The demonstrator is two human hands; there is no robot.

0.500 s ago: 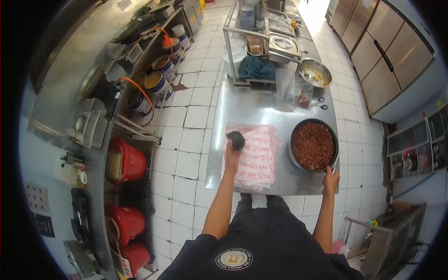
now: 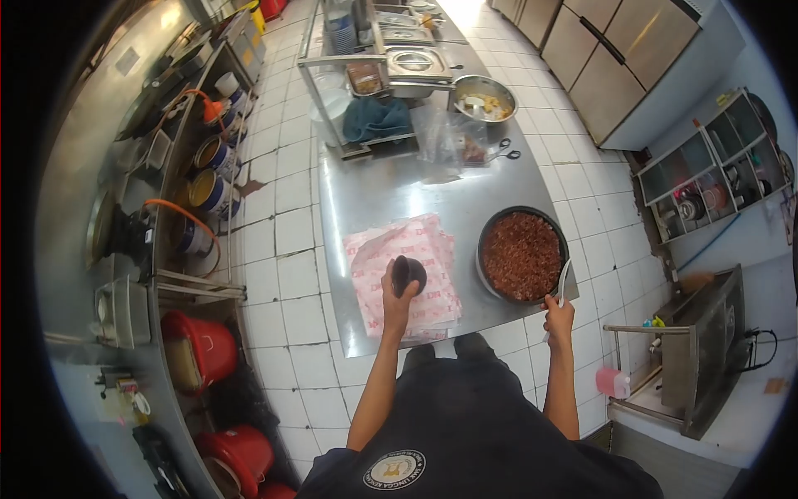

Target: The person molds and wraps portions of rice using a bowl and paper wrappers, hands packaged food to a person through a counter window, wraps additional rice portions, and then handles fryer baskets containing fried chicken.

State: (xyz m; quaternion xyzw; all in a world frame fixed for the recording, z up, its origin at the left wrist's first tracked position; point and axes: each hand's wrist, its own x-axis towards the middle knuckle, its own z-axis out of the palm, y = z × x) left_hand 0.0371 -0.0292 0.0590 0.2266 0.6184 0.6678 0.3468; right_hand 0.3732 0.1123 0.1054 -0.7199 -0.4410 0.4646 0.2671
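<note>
My left hand (image 2: 397, 301) is closed around a small black bowl (image 2: 415, 274), held tilted above a stack of pink-printed wrapping paper (image 2: 436, 309). The top sheet lies slightly askew on the stack. To the right, my right hand (image 2: 559, 318) grips a slim, pale spoon-like utensil (image 2: 565, 276) beside the near right rim of a round dark pan. Its exact shape is hard to make out. Reddish-brown grainy food, resembling fried rice (image 2: 522, 254), fills the pan (image 2: 480, 270) close to the rim.
Toward the back of the steel table (image 2: 399, 191) are plastic bags (image 2: 440, 137), scissors (image 2: 507, 152), a metal bowl (image 2: 485, 98) of pale food and a rack with a teal cloth (image 2: 376, 119). Red buckets (image 2: 208, 353) stand at left; a low metal stand (image 2: 690, 366) is at right.
The view has swung right, so the table appears farther left. My left hand has brought the bowl from the paper's left side toward its middle. The utensil in my right hand now points more upright.
</note>
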